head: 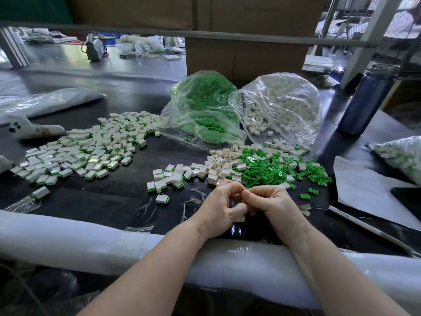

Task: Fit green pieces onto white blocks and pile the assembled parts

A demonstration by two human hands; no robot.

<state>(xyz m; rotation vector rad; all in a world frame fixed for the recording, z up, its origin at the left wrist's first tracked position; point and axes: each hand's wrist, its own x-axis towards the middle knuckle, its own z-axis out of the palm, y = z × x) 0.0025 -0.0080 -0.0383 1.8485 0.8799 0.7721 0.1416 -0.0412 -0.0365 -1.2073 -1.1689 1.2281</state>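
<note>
Foam padding [68, 238] wraps the worktop's near edge at the bottom of the frame, and both forearms rest across it. Just beyond, at lower centre, the left hand [222, 208] and right hand [271, 205] meet with fingers curled inward and fingertips touching. They seem to be pinching a small part between them, but it is hidden; only a white block [239, 218] peeps out under the left hand, so I cannot tell what either hand actually grips.

These parts look light, rigid, smooth moulded plastic, likely to skid on the dark worktop [127, 179] and easy to fumble. Pinching a block by its broad flat faces, with the open end outward, should leave room to press a green piece in.

Behind the hands lies the loose supply: white blocks [205, 169] at centre, green pieces [264, 172] just to their right, the two mingling. Toward the left middle spreads the pile of assembled parts [86, 147], white with green edges. Farther back sit a clear bag of green pieces [205, 106] and a clear bag of white blocks [282, 106], both spilling open, with a dark bottle [366, 99] at the right.
</note>
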